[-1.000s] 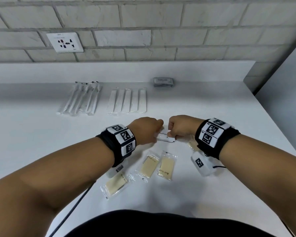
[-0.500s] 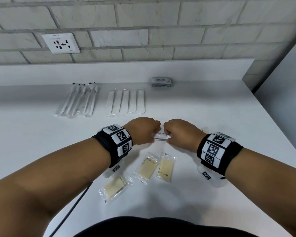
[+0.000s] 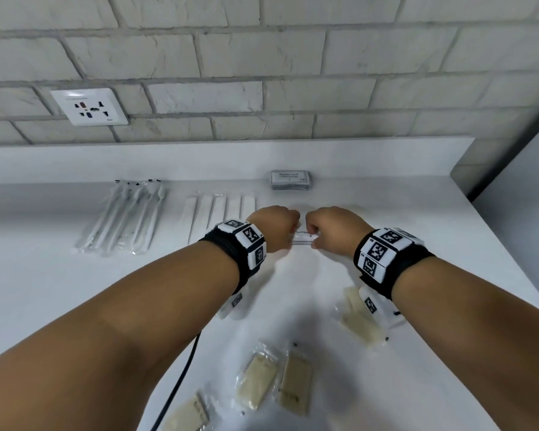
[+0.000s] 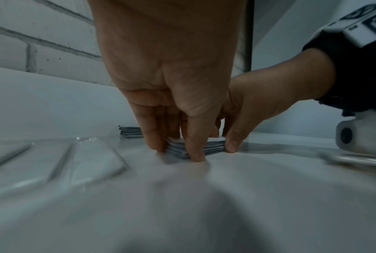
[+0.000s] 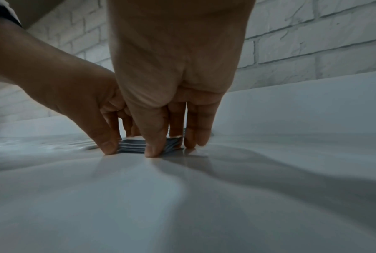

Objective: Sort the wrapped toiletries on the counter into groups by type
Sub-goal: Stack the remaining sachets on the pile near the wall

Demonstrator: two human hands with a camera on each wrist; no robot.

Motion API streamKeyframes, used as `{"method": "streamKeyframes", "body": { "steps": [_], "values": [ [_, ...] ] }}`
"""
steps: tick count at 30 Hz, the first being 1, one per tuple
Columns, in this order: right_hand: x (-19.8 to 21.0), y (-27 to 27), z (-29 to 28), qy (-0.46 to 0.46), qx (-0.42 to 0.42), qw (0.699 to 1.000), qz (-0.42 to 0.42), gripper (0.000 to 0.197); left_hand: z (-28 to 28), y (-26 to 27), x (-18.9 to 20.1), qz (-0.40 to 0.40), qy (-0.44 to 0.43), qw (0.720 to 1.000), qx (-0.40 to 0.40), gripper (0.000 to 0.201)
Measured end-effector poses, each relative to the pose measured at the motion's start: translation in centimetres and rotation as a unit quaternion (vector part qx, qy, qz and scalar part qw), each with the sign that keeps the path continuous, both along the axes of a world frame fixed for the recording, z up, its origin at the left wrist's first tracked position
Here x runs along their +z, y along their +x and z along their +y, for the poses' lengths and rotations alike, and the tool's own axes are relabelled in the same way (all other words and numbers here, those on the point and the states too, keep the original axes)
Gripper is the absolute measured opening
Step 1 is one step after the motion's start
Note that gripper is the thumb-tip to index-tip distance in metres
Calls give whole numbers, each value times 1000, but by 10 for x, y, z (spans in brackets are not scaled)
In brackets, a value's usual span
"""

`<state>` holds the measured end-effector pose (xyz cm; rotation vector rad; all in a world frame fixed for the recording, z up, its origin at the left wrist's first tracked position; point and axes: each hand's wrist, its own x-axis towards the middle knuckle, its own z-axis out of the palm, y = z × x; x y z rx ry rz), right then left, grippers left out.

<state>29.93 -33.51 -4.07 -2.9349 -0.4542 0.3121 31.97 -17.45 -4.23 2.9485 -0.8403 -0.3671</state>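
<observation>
A small stack of white toothpaste sachets point(image 3: 302, 238) lies on the white counter point(image 3: 417, 237), held from both sides. My left hand point(image 3: 274, 227) pinches its left end and my right hand point(image 3: 330, 230) pinches its right end. The left wrist view shows the stack point(image 4: 213, 147) between thumbs and fingers whose tips touch the counter; the right wrist view shows the same stack point(image 5: 131, 145). Behind it sit a finished pile of grey sachets point(image 3: 290, 179), a row of flat white packets point(image 3: 221, 211) and wrapped toothbrushes point(image 3: 128, 216). Several wrapped beige soaps point(image 3: 294, 385) lie near me.
A brick wall with a socket point(image 3: 89, 105) rises behind the counter's raised back ledge. A grey panel point(image 3: 523, 188) bounds the counter on the right. A black cable point(image 3: 181, 384) runs under my left forearm. One soap point(image 3: 360, 321) lies under my right wrist.
Both hands have slid the sachet stack away from me, toward the sorted rows at the back, while still pinching it. The soaps stay where they were.
</observation>
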Motion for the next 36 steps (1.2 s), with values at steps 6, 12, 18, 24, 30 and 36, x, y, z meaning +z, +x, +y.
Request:
{"method": "streamKeyframes", "body": {
  "steps": [6, 12, 18, 24, 30, 36],
  "values": [
    [3, 55, 2, 5, 2, 1000, -14, 30, -2, 57, 2, -9, 20, 1000, 19, 42],
    [1, 93, 6, -6, 14, 1000, -8, 25, -1, 95, 3, 3, 52, 998, 19, 47],
    [-3, 97, 7, -17, 21, 1000, -8, 30, 2, 94, 1, 7, 40, 999, 32, 45],
    [-4, 89, -6, 16, -25, 1000, 2, 53, 9, 85, -1, -10, 24, 998, 59, 53],
    [4, 54, -31, 32, -84, 995, -29, 43, 19, 32, 13, -70, -10, 996, 59, 52],
    [6, -19, -51, -14, -61, 993, 99, 35, 18, -52, 22, 33, 10, 999, -12, 47]
  ]
}}
